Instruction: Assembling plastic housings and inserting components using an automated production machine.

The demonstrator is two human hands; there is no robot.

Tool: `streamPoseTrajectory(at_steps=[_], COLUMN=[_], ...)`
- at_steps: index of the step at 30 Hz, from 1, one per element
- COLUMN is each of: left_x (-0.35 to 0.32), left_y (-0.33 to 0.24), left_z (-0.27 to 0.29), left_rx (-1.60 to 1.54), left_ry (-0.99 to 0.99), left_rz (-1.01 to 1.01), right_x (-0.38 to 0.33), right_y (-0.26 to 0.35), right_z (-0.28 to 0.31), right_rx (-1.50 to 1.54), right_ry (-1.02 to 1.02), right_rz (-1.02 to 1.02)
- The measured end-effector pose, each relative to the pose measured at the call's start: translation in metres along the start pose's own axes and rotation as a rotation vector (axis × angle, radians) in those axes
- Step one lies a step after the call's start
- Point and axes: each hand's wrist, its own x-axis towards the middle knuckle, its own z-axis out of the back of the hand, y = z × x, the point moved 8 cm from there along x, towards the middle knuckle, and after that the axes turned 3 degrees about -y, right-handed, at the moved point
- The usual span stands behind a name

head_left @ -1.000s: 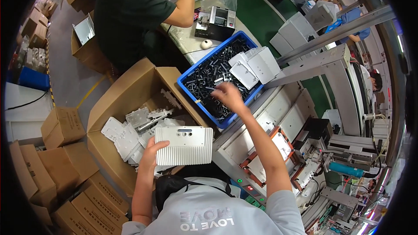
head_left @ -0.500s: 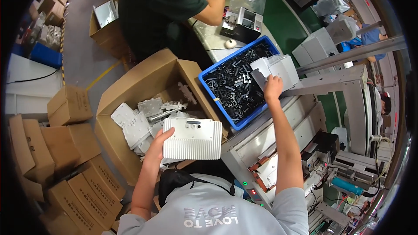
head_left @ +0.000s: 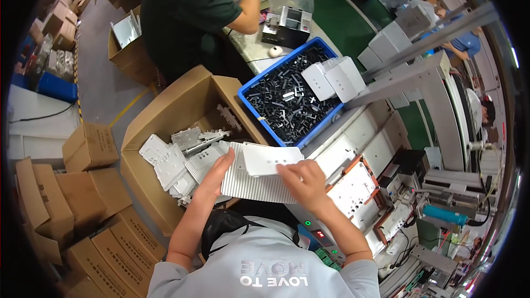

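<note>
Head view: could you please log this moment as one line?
left hand: holds ribbed white panel | right hand: lays small white plate on it

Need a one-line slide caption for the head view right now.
Both hands, left hand and right hand, hold white panels beside blue bin.

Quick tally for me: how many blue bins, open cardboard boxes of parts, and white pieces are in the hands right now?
Blue bin of small black parts: 1
Open cardboard box of white parts: 1
Ribbed white plate, under left hand: 1
Small white plate, at right hand: 1
Total: 4
</note>
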Motion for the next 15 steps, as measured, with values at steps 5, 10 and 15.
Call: streamPoseTrajectory(at_steps=[5,10,15], left_x=[-0.004,-0.012,-0.011], left_y=[0.009,0.026,0.043], left_z=[-0.032,-0.049,-0.093], left_rx=[0.118,0.181,0.375], left_ry=[0.067,0.112,0.156], left_rz=[-0.033,0.123,0.26], right_x=[-0.031,-0.047,-0.078], right_y=[0.01,0.015,-0.005], right_z=[0.023,0.089,0.109], right_rx=[-0.068,-0.052,0.246], right_ry=[-0.081,-0.135,-0.023], right_rz=[-0.055,-0.038,-0.117])
